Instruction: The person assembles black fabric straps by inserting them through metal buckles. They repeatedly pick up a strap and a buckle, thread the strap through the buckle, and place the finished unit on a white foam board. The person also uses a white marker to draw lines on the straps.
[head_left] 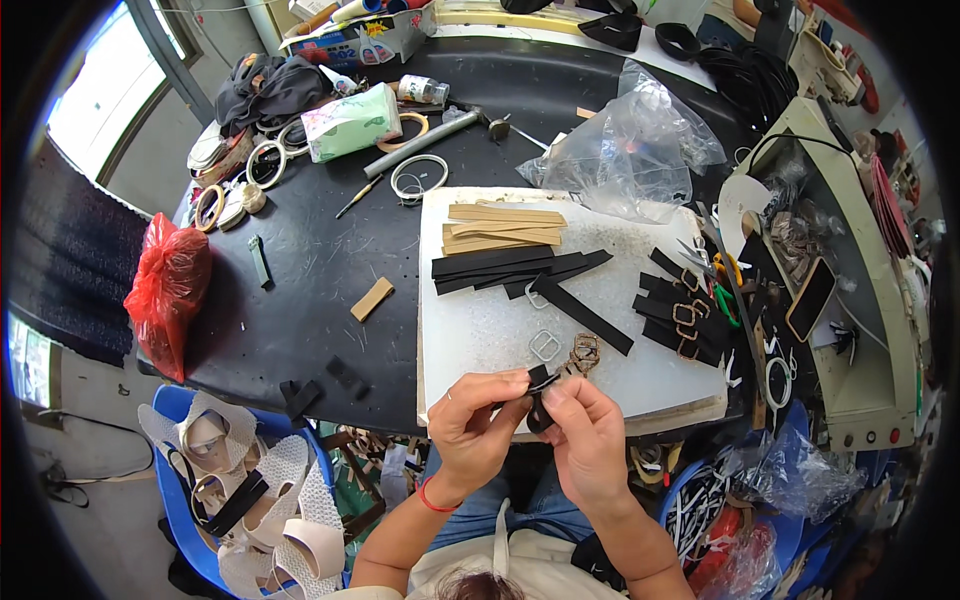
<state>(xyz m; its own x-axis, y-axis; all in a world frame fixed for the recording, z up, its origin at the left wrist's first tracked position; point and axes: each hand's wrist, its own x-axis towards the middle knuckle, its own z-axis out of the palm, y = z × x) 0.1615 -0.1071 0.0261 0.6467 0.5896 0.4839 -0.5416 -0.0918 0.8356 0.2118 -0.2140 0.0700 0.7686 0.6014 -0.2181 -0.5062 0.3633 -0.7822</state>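
Close to the front edge of a white board [480,350], both my hands are closed on a short black strap [540,380]. My left hand [472,425] pinches one end between thumb and fingers, and my right hand [585,425] grips the other side. The strap looks bent into a loop; whether a buckle is in it is hidden by my fingers. Just beyond lie a silver square buckle [544,345] and a few bronze buckles [586,350]. Farther back are black strips [490,270] and tan strips [505,230]. Black straps with buckles [685,318] lie at the board's right.
Scissors [700,262] lie right of the board, by a phone [810,300]. A clear plastic bag [630,150] covers its far edge. At left stands a red bag [168,295]; below it, a blue bin [180,500] holds shoe uppers. A metal rod [425,145] lies behind.
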